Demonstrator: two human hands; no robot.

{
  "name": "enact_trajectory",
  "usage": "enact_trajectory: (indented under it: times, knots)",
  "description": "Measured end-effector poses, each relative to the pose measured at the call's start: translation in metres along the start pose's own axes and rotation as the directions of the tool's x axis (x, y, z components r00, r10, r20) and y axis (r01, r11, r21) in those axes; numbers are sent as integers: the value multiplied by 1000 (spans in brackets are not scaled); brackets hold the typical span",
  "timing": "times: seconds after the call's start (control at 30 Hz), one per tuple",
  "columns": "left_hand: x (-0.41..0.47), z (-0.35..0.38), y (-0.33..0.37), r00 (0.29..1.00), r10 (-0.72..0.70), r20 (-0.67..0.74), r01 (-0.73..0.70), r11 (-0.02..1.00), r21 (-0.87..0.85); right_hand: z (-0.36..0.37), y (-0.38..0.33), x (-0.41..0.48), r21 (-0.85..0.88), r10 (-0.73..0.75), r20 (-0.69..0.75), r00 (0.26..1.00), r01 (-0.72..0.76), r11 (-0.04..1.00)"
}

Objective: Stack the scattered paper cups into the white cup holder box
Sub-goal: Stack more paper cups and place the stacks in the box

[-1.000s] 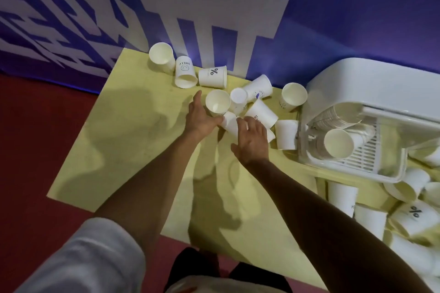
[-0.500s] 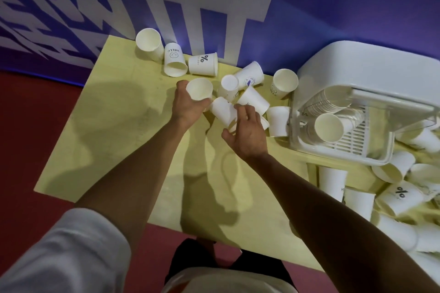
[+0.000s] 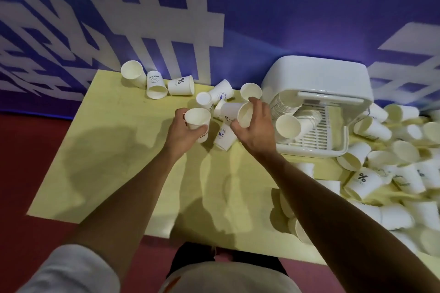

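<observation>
Two hands are each holding one paper cup now. Half a second ago the left hand [image 3: 183,131] was only closing round its cup down on the table. The right hand [image 3: 256,131] was reaching onto a cup lying flat. Now both cups are up in the air.

Closest to us, a white sleeve [image 3: 69,269] is showing at 7 o'clock. The left hand is wrapping its fingers round an upright cup [image 3: 197,118], mouth up. The right hand is pinching a tipped cup [image 3: 234,113] at its rim, with the thumb under and the fingers on top.

The cups are smooth and white, round, and wider at the mouth. Some are showing small prints. The yellow table [image 3: 114,150] is looking flat and dull.

A big pile of cups [image 3: 392,162] is lying at 3 o'clock. The white cup holder box [image 3: 316,74] is sitting at 2 o'clock from the hands. It looks like shiny plastic, with round corners and a floor of thin slots. Stacked cups [image 3: 288,126] are lying inside it, their rims making ridges. Three cups [image 3: 156,84] are resting at 11 o'clock, by the blue wall [image 3: 309,7].
</observation>
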State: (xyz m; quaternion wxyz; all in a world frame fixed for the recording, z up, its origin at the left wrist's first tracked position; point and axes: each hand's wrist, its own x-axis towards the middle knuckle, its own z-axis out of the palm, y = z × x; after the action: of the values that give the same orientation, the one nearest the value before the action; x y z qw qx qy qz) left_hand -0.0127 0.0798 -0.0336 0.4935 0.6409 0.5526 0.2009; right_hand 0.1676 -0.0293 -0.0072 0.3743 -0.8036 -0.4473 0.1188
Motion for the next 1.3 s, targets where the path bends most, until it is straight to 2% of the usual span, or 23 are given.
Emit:
enact_trajectory:
  times: [0.2, 0.37, 0.43, 0.67, 0.83, 1.07, 1.3]
  knots:
    - [-11, 31, 44, 991, 97, 94, -99, 995, 14, -54, 20, -10, 87, 77, -125, 989, -66, 994]
    - [-17, 58, 71, 980, 125, 155, -126, 992, 1, -92, 48, -17, 119, 147, -257, 955, -120, 986]
    - [-18, 67, 80, 974, 155, 167, -160, 987, 16, -103, 53, -18, 116, 160, -269, 950, -133, 984]
    - [-21, 87, 105, 960, 210, 187, -217, 976, 17, -109, 68, -17, -47, 116, -140, 983, -124, 991]
    - [-31, 90, 107, 958, 211, 196, -217, 976, 7, -99, 76, -23, -108, 158, -16, 987, -159, 981]
    - [-44, 100, 119, 964, 190, 184, -193, 981, -5, -104, 79, -20, -181, 109, -7, 994, -108, 977]
    - [-50, 130, 146, 939, 253, 234, -261, 965, 5, -109, 88, -27, -154, 76, 20, 997, -72, 985]
